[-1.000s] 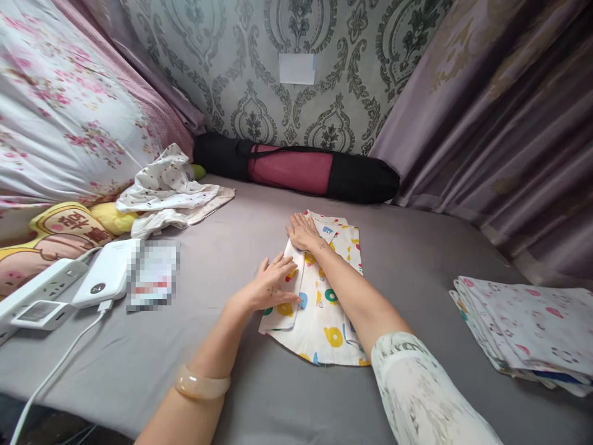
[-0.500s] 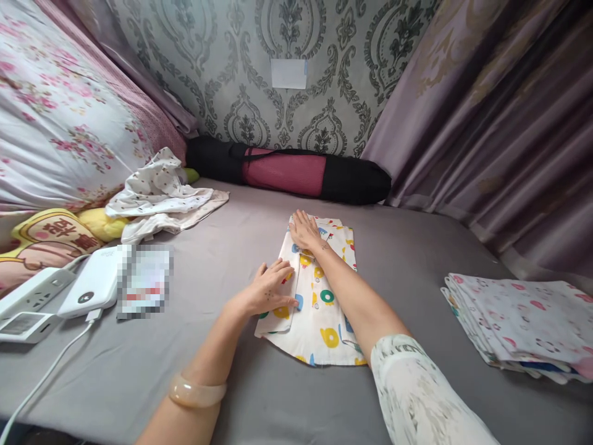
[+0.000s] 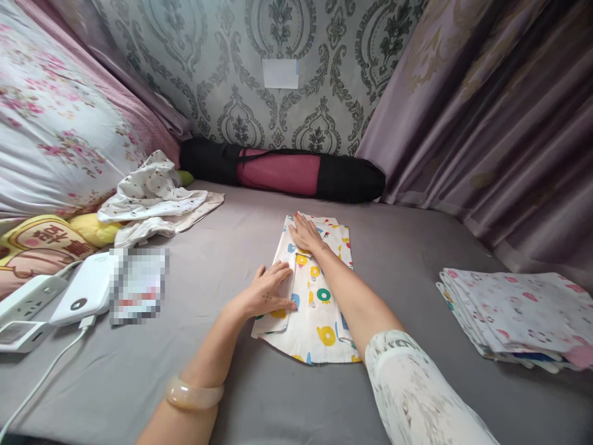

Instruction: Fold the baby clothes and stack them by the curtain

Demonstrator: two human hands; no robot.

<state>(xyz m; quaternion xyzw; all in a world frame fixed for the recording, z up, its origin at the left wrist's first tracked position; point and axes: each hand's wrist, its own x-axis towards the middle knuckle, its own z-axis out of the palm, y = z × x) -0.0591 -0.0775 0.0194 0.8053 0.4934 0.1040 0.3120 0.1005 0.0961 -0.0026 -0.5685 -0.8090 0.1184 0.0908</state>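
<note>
A small white shirt (image 3: 308,337) with yellow, blue and green prints lies on the grey sheet, its sides folded inward. My left hand (image 3: 269,290) rests on the folded left part near the lower half, fingers spread. Farther up, my right hand (image 3: 306,233) lies flat near the top edge of the shirt, palm down. My right forearm crosses over the shirt and hides part of its right side. Neither hand grips the cloth.
A stack of folded clothes (image 3: 519,309) sits at the right. On the left are a power bank (image 3: 88,287), a power strip (image 3: 34,300), a blurred packet (image 3: 141,284) and a crumpled spotted garment (image 3: 152,198). A long black and red bag (image 3: 278,172) lies along the wall.
Both hands stay in nearly the same places on the shirt. The whole view has shifted slightly, with things appearing a little farther left.
</note>
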